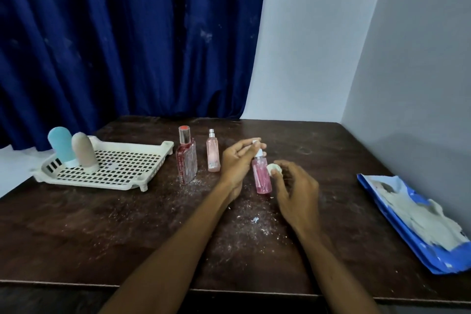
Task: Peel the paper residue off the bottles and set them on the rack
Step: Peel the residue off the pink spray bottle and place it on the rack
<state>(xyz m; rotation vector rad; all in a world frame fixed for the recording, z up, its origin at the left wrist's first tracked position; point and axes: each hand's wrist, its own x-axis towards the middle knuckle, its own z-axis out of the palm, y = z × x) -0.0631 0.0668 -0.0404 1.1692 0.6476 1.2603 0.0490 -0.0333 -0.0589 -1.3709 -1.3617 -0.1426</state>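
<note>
A pink spray bottle (pixel 262 176) with a white top stands tilted on the dark table (pixel 127 224) at centre. My left hand (pixel 237 160) pinches its white top between the fingertips. My right hand (pixel 297 191) is just right of the bottle and pinches a small wad of whitish paper (pixel 274 168) against its side. To the left stand a pale pink spray bottle (pixel 213 154) and a square glass bottle with a red cap (pixel 186 159). A cream plastic rack (pixel 122 160) at far left holds a blue bottle (pixel 61 145) and a beige bottle (pixel 84 151).
A torn blue packet (pixel 418 222) with whitish paper lies at the table's right edge. White paper crumbs (pixel 254 220) are scattered over the middle of the table. A blue curtain hangs behind; a pale wall stands close on the right.
</note>
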